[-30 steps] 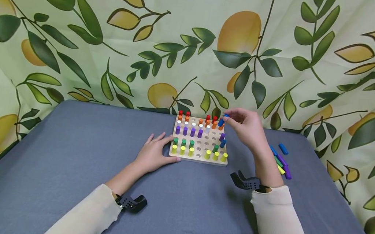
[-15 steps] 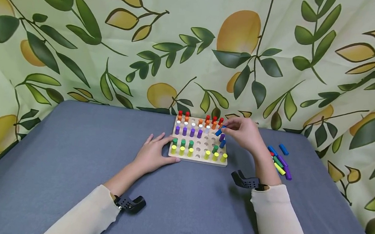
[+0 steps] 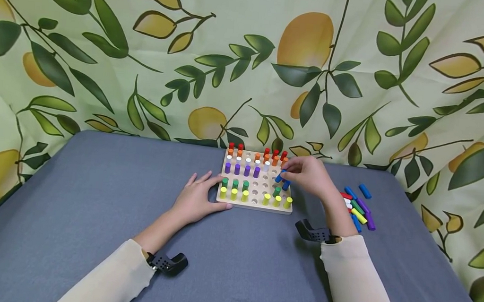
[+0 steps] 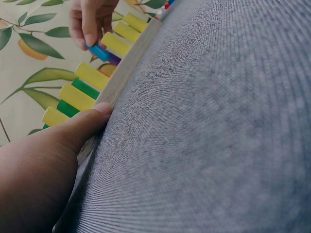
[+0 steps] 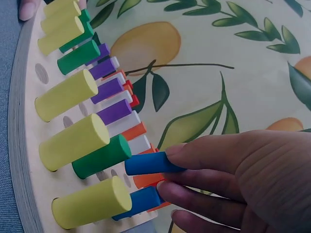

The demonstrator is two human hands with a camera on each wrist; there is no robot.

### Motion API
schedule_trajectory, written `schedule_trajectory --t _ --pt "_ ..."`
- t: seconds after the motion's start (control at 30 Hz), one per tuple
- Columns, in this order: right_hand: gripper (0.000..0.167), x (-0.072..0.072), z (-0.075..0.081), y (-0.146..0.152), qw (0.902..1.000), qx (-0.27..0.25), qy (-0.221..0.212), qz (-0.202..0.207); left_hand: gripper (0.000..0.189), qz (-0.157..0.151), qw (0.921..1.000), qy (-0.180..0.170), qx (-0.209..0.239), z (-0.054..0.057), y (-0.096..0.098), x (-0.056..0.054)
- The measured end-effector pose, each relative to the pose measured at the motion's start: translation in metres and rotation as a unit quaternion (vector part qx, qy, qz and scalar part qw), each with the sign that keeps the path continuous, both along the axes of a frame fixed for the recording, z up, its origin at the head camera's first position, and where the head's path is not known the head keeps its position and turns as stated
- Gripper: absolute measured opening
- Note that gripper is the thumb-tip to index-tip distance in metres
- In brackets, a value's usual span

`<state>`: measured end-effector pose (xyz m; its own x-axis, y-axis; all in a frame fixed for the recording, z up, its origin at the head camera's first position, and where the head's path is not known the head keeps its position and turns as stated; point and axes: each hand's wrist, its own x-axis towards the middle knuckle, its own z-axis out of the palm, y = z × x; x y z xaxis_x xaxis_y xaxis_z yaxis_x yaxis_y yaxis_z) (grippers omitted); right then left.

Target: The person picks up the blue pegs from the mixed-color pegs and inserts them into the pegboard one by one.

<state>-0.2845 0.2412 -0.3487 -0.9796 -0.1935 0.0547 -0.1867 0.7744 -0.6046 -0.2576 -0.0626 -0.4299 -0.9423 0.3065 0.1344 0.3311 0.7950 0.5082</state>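
Leaf-and-fruit-printed cloth (image 3: pixel 157 92) hangs behind a table (image 3: pixel 49 211) covered in grey-blue fabric. Pinched between the thumb and fingers of the right hand (image 3: pixel 310 176), a blue peg (image 5: pixel 146 164) tilts over the right part of a wooden pegboard (image 3: pixel 259 208); whether its lower end meets a hole cannot be told. Upright pegs (image 3: pixel 244 196) stand in coloured rows, some near the right edge covered by that hand. The left hand (image 3: pixel 195 198) has thumb and forefinger spread, touching the board's left end; its fingers are out of sight in the left wrist view. Farther right lie loose pegs (image 3: pixel 359 216), partly hidden behind the right forearm (image 3: pixel 339 215).
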Motion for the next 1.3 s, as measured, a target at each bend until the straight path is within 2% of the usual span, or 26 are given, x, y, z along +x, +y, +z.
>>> schedule_trajectory --t 0.33,0.63,1.3 --pt "0.013 -0.0024 -0.0044 -0.0033 0.9994 0.026 -0.002 0.022 0.082 0.001 1.0000 -0.003 -0.001 0.0023 0.0005 0.0013" --pt "0.014 -0.0035 -0.0064 -0.0054 0.9989 0.039 -0.006 0.023 0.082 0.001 1.0000 0.000 0.001 0.0013 0.0004 0.0009" --pt "0.011 -0.0035 -0.0078 -0.0033 0.9982 0.046 0.003 0.040 0.080 0.000 1.0000 0.001 0.001 0.0021 0.0008 0.0010"
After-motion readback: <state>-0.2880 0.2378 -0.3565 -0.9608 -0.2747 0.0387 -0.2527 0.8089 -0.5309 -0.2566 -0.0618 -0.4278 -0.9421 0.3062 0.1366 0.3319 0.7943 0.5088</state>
